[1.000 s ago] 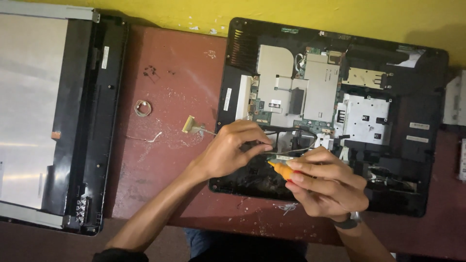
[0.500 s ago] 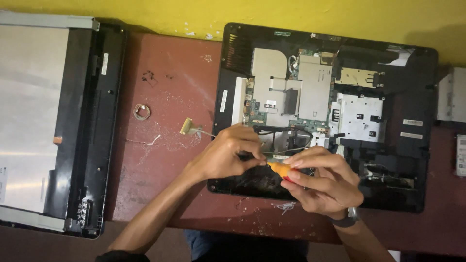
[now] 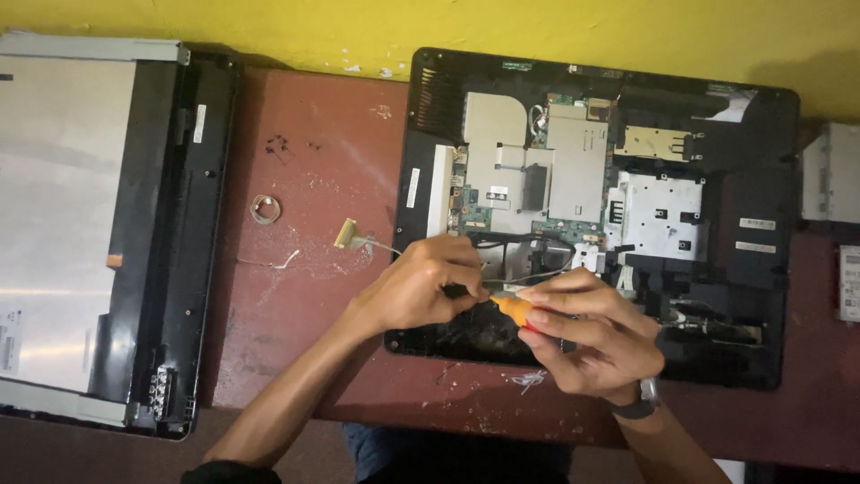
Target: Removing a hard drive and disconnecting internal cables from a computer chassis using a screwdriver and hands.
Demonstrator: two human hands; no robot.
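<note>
On the red table point(image 3: 322, 170), both hands' point(image 3: 421, 289) point(image 3: 587, 345) grips clamp an orange-handled screwdriver point(image 3: 512, 309) over the opened computer point(image 3: 717, 296).

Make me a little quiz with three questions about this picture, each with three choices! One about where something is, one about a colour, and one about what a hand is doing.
1. Where does the opened computer case lie?
A. on the reddish table
B. on the floor
C. on a chair

2. What colour is the screwdriver handle?
A. blue
B. orange
C. green

3. What is the right hand doing?
A. lying flat and empty
B. pointing at the wall
C. gripping the screwdriver handle

Answers:
1 A: the case rests on the table top.
2 B: orange shows between the fingers.
3 C: the fingers curl round the handle, and the left hand meets it at the front.
</note>
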